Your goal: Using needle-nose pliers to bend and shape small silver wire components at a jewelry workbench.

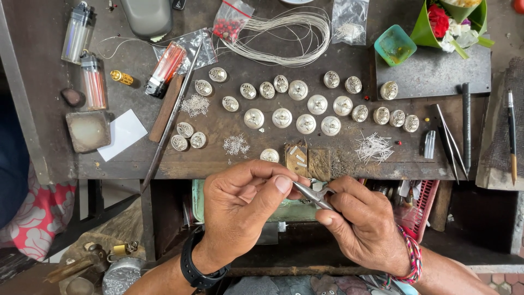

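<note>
The left hand [240, 205] has its thumb and forefinger pinched tight together at the tips; whatever sits between them is too small to make out. Touching that pinch from the right are the tips of a pair of slim metal pliers [315, 195], which the right hand [363, 224] holds with its fingers curled closed around the handles, thumb along the underside. Both hands hover just below the near edge of the wooden workbench [229, 166], over an open drawer.

Just above the fingertips, on the bench edge, lies one round silver button-like piece [269, 155] beside two small wooden blocks [308, 160]. Up and left of the pinch is a little heap of tiny silver rings [236, 145]; up and right, a fan of short silver wire pins [374, 147]. Further up, rows of domed silver ornaments [305, 106] spread across the bench. Beyond them lies a coil of silver wire [286, 33], with small plastic bags either side.

Far left of the hands stand lighters [93, 82] and a white card [124, 134]. Far right lie tweezers [450, 139], a dark pen-like tool [466, 125], and a green leaf offering with flowers [450, 22]. The left wrist wears a black watch [199, 270], the right a woven bracelet [412, 259].
</note>
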